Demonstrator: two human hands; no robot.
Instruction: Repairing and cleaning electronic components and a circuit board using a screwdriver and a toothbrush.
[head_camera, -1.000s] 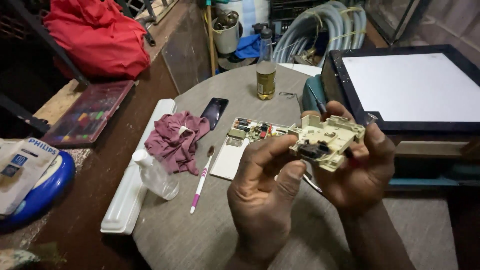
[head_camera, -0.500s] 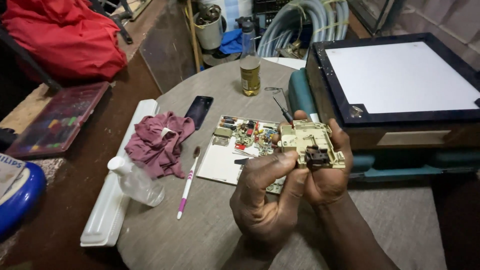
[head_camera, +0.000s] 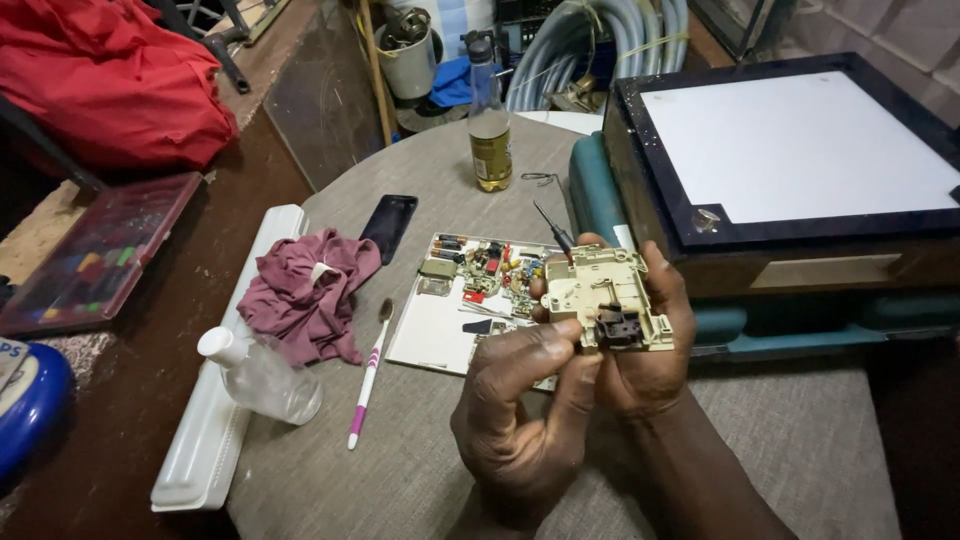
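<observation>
Both hands' fingers gripping beige plastic part (head_camera: 610, 295), circuit board (head_camera: 470, 300) partly hidden behind

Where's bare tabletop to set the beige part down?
Free: the round table's right front, below the dark box, and the near strip in front of the toothbrush. Also a patch between the phone and the yellow bottle. Crowded: the middle left, with circuit board, maroon rag and clear bottle.
</observation>
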